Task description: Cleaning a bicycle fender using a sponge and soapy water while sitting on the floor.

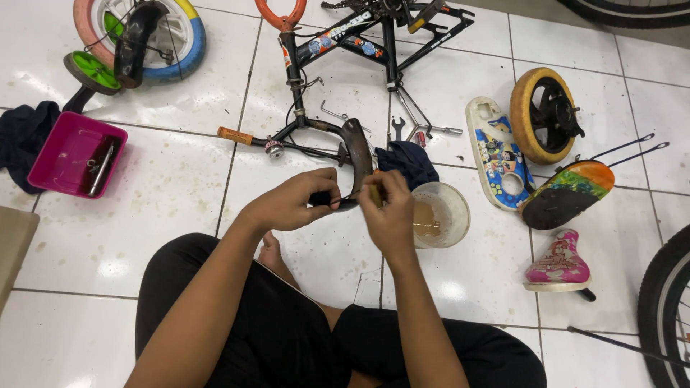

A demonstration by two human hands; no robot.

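I sit on a white tiled floor with a dismantled child's bicycle spread out ahead. My left hand point(298, 201) pinches a small dark part at the near end of the curved rusty mudguard point(357, 151). My right hand point(388, 212) is closed on a small yellowish tool or part touching the same spot. What lies between the fingers is mostly hidden. The black bicycle frame point(374, 43) with its orange fork lies just beyond, handlebar point(251, 139) toward the left.
A clear plastic bowl point(445, 208) stands by my right hand, a dark blue rag point(410, 162) behind it. A pink tray point(72, 154) with tools is at left, wheels point(144, 32) at back left. A small yellow wheel point(543, 115), chain guard point(496, 154) and pink saddle point(559, 262) are at right.
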